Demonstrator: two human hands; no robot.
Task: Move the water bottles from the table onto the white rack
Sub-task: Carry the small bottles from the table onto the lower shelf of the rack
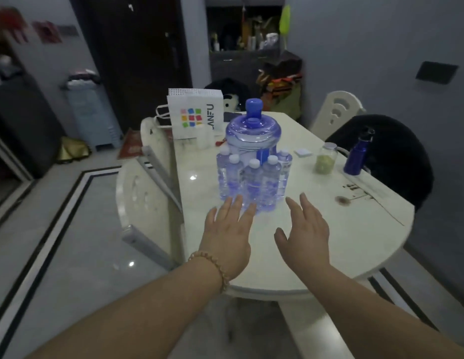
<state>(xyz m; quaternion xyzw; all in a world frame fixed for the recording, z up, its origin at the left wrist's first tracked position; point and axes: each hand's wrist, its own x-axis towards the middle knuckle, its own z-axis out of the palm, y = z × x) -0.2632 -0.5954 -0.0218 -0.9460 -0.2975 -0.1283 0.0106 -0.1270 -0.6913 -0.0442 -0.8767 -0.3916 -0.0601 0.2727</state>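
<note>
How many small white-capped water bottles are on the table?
5 visible, clustered in front of the large blue jug: far left, left, centre, right, far right. Others may be hidden behind the jug.

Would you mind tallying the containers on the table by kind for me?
Small clear water bottles, white caps: 5 visible
Large blue water jug: 1
Glass jar, silver lid: 1
Dark blue metal bottle: 1
White shopping bag: 1
Total: 9
</note>
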